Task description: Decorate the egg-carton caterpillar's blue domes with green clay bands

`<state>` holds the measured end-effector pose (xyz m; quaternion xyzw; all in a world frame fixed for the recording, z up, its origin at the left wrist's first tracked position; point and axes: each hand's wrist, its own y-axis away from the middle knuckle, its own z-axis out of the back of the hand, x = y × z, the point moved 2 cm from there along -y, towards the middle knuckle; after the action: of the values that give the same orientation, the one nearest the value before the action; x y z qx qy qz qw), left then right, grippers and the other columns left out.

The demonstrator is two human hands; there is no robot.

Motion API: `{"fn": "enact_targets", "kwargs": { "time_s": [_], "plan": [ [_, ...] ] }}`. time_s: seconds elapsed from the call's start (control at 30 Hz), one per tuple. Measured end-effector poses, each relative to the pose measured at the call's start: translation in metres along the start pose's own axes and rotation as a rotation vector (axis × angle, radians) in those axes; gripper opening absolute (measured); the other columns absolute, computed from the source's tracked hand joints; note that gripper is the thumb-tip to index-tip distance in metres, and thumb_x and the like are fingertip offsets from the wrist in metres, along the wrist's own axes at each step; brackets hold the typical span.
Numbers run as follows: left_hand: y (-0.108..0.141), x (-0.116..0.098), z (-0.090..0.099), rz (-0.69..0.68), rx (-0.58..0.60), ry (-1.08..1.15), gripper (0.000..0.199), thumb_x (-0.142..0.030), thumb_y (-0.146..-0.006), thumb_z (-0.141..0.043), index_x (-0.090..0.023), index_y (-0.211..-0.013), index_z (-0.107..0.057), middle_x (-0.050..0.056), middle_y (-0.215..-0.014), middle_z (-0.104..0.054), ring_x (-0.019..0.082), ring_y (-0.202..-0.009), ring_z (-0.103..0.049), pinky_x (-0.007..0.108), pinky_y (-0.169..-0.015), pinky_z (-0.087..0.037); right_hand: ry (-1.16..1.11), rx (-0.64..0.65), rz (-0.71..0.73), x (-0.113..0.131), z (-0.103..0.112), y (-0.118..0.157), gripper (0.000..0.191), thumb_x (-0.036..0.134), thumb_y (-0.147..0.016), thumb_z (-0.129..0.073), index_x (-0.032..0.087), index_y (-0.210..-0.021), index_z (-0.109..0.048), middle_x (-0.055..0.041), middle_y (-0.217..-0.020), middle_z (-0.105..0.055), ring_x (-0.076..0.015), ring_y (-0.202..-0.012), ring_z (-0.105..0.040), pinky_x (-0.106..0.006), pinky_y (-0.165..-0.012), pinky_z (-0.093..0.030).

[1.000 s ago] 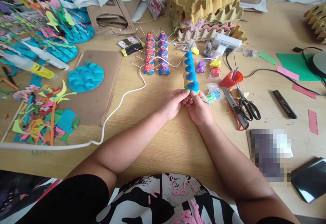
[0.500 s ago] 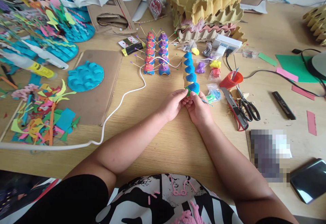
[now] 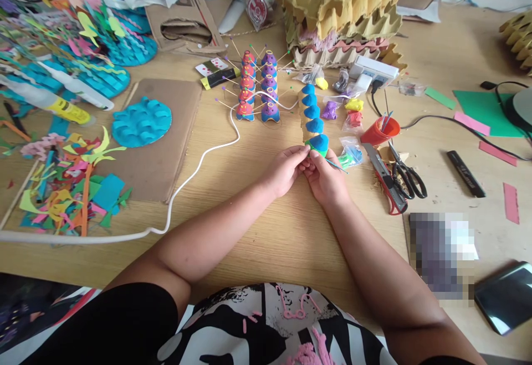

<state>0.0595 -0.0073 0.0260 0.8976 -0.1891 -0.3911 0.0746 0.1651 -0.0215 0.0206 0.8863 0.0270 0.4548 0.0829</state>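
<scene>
Between my two hands is an egg-carton cup [image 3: 319,143] with a blue top and a green lower edge. My left hand [image 3: 286,170] pinches its left side, with the thumb near the green edge. My right hand [image 3: 326,179] grips the near side, thumb on top. A thin light-blue stick [image 3: 339,167] pokes out by the right hand. Just beyond stands a row of blue-topped egg-carton cups [image 3: 312,112]. Farther left are red decorated cups [image 3: 246,84] and purple decorated cups [image 3: 269,85], with colored pins sticking out. The fingers under the held cup are partly hidden.
Clay bags [image 3: 353,104], an orange cup [image 3: 380,131], a box cutter [image 3: 386,179] and scissors [image 3: 405,171] lie to the right. A white cable [image 3: 199,168] crosses the left side near paper scraps [image 3: 66,199] and cardboard [image 3: 166,154]. Egg trays [image 3: 341,10] are stacked behind.
The view has shifted very slightly. Both hands stay on the blue and green cup, with no other clear change.
</scene>
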Motion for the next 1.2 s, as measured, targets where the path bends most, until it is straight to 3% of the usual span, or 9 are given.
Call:
{"fn": "enact_targets", "kwargs": {
  "time_s": [0.17,0.37,0.57,0.87,0.97,1.03,1.13,1.2],
  "plan": [
    [0.000,-0.004,-0.001,0.014,0.021,0.009,0.032,-0.037,-0.099,-0.079,-0.015,-0.077,-0.071,-0.001,-0.071,-0.070,0.008,-0.065,-0.062,0.023,-0.067,-0.047,-0.042,0.046,-0.122,0.002,0.006,-0.005,0.044,0.061,-0.081,-0.089,0.024,-0.077,-0.066,0.0035,-0.072,-0.065,-0.0118,-0.069,-0.060,-0.028,-0.070,-0.057],
    [-0.001,-0.005,0.002,0.007,0.028,0.044,0.033,-0.042,-0.095,-0.083,-0.016,-0.079,-0.069,-0.002,-0.072,-0.068,0.007,-0.064,-0.059,0.022,-0.066,-0.046,-0.080,0.083,-0.116,0.001,0.009,-0.007,0.040,0.051,-0.075,-0.097,0.023,-0.082,-0.069,0.0019,-0.080,-0.073,-0.0109,-0.073,-0.067,-0.024,-0.070,-0.058],
    [-0.003,-0.003,0.006,0.002,0.038,0.058,0.035,-0.040,-0.092,-0.086,-0.016,-0.076,-0.066,-0.003,-0.072,-0.066,0.007,-0.065,-0.057,0.023,-0.068,-0.047,-0.065,0.085,-0.130,0.000,0.007,-0.007,0.034,0.053,-0.085,-0.088,0.023,-0.084,-0.071,0.0020,-0.077,-0.073,-0.0114,-0.072,-0.067,-0.025,-0.072,-0.059],
    [-0.007,-0.004,0.008,0.014,-0.073,0.077,0.049,-0.062,-0.106,-0.055,-0.020,-0.083,-0.066,0.001,-0.076,-0.066,0.013,-0.068,-0.057,0.029,-0.071,-0.047,-0.016,0.082,-0.056,-0.002,0.010,-0.008,0.050,0.056,-0.071,-0.097,0.026,-0.080,-0.058,0.0043,-0.076,-0.067,-0.0124,-0.069,-0.061,-0.028,-0.068,-0.056],
    [-0.006,-0.001,0.010,-0.085,-0.131,0.026,0.042,-0.057,-0.104,-0.061,-0.021,-0.083,-0.060,0.000,-0.076,-0.061,0.012,-0.070,-0.055,0.027,-0.071,-0.047,-0.044,0.068,-0.042,-0.001,0.009,-0.007,0.053,0.055,-0.066,-0.100,0.026,-0.080,-0.058,0.0062,-0.071,-0.061,-0.0115,-0.067,-0.057,-0.026,-0.065,-0.053],
    [-0.004,0.000,0.012,-0.238,-0.197,-0.090,0.034,-0.054,-0.099,-0.071,-0.023,-0.090,-0.059,0.000,-0.085,-0.062,0.012,-0.078,-0.058,0.025,-0.071,-0.047,-0.070,0.051,-0.041,-0.001,0.008,-0.006,0.054,0.053,-0.062,-0.103,0.026,-0.079,-0.060,0.0069,-0.071,-0.061,-0.0097,-0.067,-0.055,-0.023,-0.064,-0.050],
    [0.000,0.000,0.015,-0.485,-0.250,-0.343,0.047,-0.055,-0.089,-0.084,-0.026,-0.118,-0.062,0.003,-0.122,-0.066,0.015,-0.107,-0.063,0.026,-0.089,-0.051,-0.075,0.042,-0.032,-0.002,0.007,-0.005,0.054,0.051,-0.060,-0.105,0.024,-0.077,-0.061,0.0071,-0.071,-0.062,-0.0081,-0.066,-0.052,-0.020,-0.063,-0.047],
    [0.001,0.000,0.016,-0.568,-0.186,-0.478,0.061,-0.057,-0.085,-0.087,-0.028,-0.132,-0.060,0.006,-0.141,-0.063,0.020,-0.127,-0.061,0.029,-0.099,-0.052,-0.052,0.054,-0.013,-0.002,0.006,-0.005,0.052,0.053,-0.062,-0.104,0.024,-0.074,-0.061,0.0072,-0.068,-0.060,-0.0088,-0.066,-0.052,-0.021,-0.063,-0.047]
  ]
}}
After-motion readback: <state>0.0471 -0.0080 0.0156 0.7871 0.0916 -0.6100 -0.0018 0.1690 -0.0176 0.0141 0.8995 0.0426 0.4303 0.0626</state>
